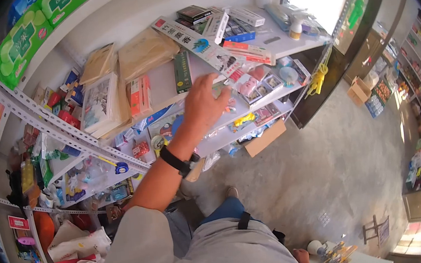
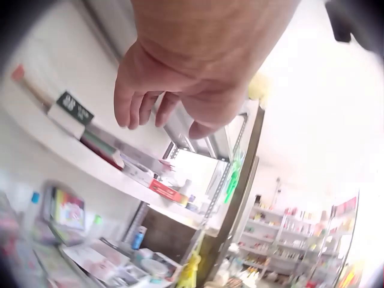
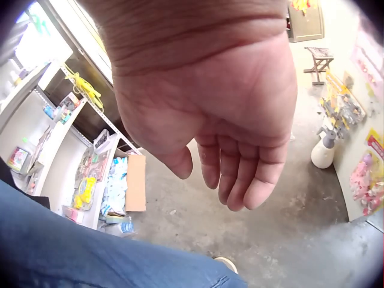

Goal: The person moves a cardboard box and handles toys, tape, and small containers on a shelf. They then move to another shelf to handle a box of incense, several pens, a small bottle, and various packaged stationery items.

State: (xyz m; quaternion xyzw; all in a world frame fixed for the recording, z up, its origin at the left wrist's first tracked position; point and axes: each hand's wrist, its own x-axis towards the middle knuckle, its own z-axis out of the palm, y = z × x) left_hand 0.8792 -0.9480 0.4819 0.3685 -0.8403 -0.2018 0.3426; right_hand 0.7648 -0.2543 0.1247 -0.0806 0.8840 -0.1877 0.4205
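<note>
My left hand (image 1: pixel 205 103) reaches over the shelf (image 1: pixel 163 77), its fingers loosely bent and nothing between them. In the left wrist view the same hand (image 2: pixel 186 90) hangs above the shelf goods. Just beyond its fingers in the head view lies a long incense box (image 1: pixel 195 42) with Chinese lettering, slanting across the shelf. A dark green box (image 1: pixel 182 72) lies beside it, and an orange-and-white box (image 1: pixel 140 95) is further left. My right hand (image 3: pixel 210 126) hangs low over the floor with relaxed fingers, holding nothing; part of it (image 1: pixel 302 258) shows at the bottom of the head view.
Brown paper packets (image 1: pixel 147 53) lie at the back of the shelf. Lower shelves carry many small packaged goods. A cardboard flap (image 1: pixel 266 138) juts out over the concrete floor (image 1: pixel 298 173). A white spray bottle (image 3: pixel 324 150) and a wooden stool (image 3: pixel 318 63) stand on the right.
</note>
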